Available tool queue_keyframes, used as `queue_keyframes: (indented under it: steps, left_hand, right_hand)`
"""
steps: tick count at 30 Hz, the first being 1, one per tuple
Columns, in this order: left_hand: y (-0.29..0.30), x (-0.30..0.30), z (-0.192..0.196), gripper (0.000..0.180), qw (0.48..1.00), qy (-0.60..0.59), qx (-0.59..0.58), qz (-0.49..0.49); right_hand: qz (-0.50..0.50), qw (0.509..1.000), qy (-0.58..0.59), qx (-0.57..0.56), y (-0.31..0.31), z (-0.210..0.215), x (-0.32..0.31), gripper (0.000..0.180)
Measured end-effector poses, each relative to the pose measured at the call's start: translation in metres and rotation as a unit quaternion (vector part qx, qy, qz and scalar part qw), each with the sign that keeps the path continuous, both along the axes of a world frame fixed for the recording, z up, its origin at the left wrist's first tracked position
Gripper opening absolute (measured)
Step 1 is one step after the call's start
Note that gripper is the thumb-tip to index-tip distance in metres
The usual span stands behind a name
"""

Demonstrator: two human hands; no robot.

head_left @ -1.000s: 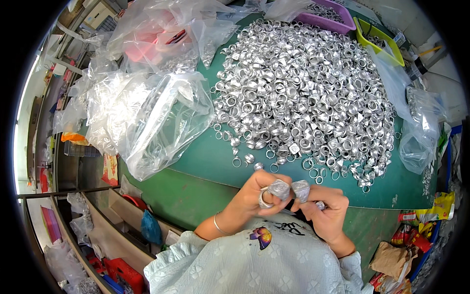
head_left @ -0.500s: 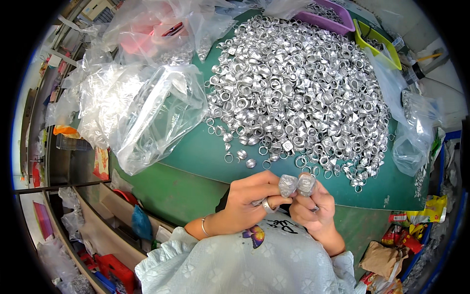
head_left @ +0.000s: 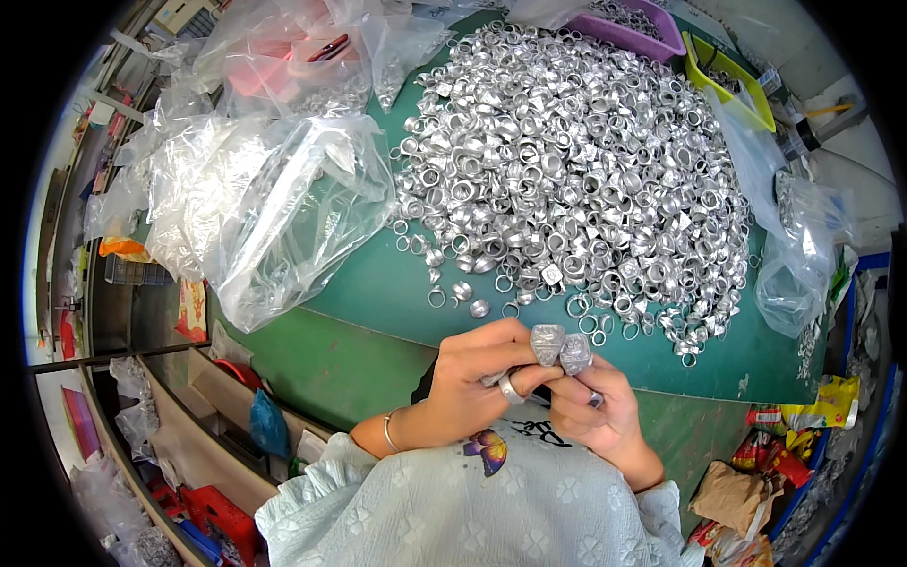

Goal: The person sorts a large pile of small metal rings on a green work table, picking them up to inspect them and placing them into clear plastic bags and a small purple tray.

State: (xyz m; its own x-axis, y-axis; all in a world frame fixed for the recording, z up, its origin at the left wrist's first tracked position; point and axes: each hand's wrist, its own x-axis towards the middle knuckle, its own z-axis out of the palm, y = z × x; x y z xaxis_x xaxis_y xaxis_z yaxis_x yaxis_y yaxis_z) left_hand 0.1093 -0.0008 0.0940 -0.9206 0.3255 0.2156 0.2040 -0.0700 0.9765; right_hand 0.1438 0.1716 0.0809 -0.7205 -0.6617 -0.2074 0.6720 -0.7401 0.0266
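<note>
Close to my body, at the near edge of the green table, both hands meet. My left hand [head_left: 477, 373] pinches a chunky silver-coloured ring [head_left: 547, 344] with a wide patterned face. Right beside it, a second silver ring [head_left: 575, 353] of similar shape sits in the fingers of my right hand [head_left: 605, 408]. The two ring heads appear to touch. A plain silver band [head_left: 511, 387] is around a left finger, and another small ring [head_left: 595, 400] shows at my right fingers. Beyond my hands spreads a large heap of silver rings [head_left: 576, 170].
Clear plastic bags [head_left: 293, 227] cover the table's left side, with a pink container [head_left: 260, 71] behind. A purple basin [head_left: 652, 47] and a yellow-green basket [head_left: 751, 109] stand at the back right. Another clear bag [head_left: 798, 283] lies right. Below left is an open drawer [head_left: 203, 416].
Both held rings have tilted, so their faces show at a different angle. My right hand has moved slightly left and its fingers have shifted. The heap looks unchanged.
</note>
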Motion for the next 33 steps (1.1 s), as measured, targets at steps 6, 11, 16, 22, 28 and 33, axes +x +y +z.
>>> queue_keyframes:
  steps: [6,11,16,22,28,33]
  left_hand:
    - [-0.001,-0.001,0.000,0.016,1.000,-0.003,-0.013,-0.008]
    - [0.000,-0.002,-0.002,0.015,1.000,0.013,-0.015,-0.003]
    - [0.002,-0.003,-0.006,0.018,0.997,0.048,-0.054,0.003]
    - [0.008,-0.005,-0.033,0.020,0.970,0.138,-0.171,-0.101]
    - [0.012,-0.006,-0.039,0.033,0.933,0.105,-0.318,-0.135]
    - [0.020,-0.010,-0.032,0.033,0.982,-0.160,-0.081,-0.062]
  right_hand:
    - [-0.003,0.999,-0.025,-0.023,0.001,-0.001,0.000,0.026]
    - [-0.007,1.000,-0.029,-0.006,0.000,-0.002,0.000,0.026]
    - [-0.027,0.997,0.014,0.073,0.000,-0.004,-0.005,0.029]
    - [-0.145,0.886,0.127,0.421,-0.007,-0.028,-0.015,0.032]
    - [-0.108,0.924,0.073,0.360,0.001,-0.050,-0.011,0.020]
    - [-0.185,0.927,0.060,0.321,0.014,-0.070,-0.011,0.015]
